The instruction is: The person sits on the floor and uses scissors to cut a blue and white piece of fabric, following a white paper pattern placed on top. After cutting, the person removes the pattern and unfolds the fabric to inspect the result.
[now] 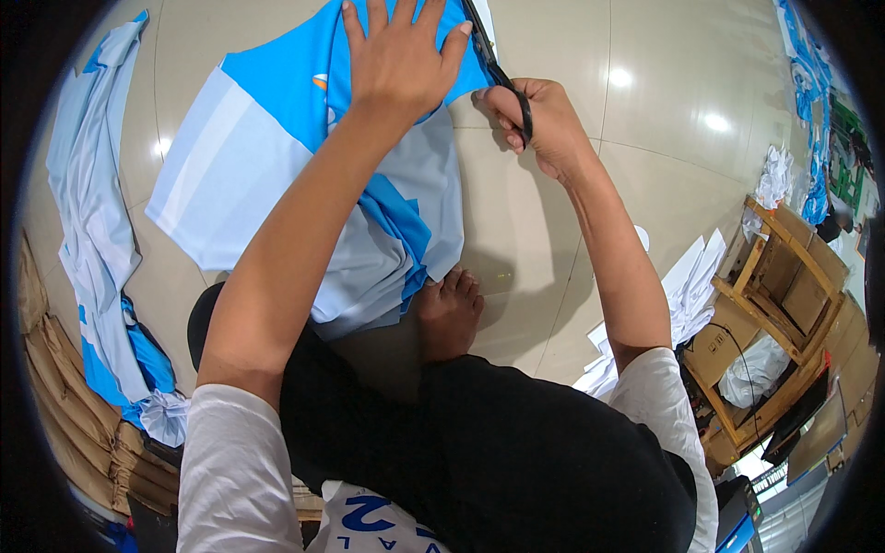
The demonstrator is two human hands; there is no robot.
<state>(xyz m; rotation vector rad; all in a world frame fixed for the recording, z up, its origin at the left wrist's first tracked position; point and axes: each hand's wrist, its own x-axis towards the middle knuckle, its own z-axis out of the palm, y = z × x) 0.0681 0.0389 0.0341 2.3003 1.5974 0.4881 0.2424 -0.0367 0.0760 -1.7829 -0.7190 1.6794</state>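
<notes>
Blue and pale-blue fabric (pixel 249 157) is spread over the tiled floor in front of me, bunched into folds close to my bare foot. My left hand (pixel 398 60) presses flat on its bright-blue part, fingers spread. Just right of it, my right hand (pixel 544 120) grips the black handles of a pair of scissors (pixel 501 76). The blades point away from me and lie along the fabric's right edge, beside a narrow white strip. Their tips run out past the top of the view.
More pale-blue and blue cloth (pixel 97 203) lies in a long heap at the left, by brown draped material (pixel 78 396). White sheets or scraps (pixel 678 286) lie at the right. Beyond them stands a wooden frame (pixel 779 313) with cardboard and a plastic bag.
</notes>
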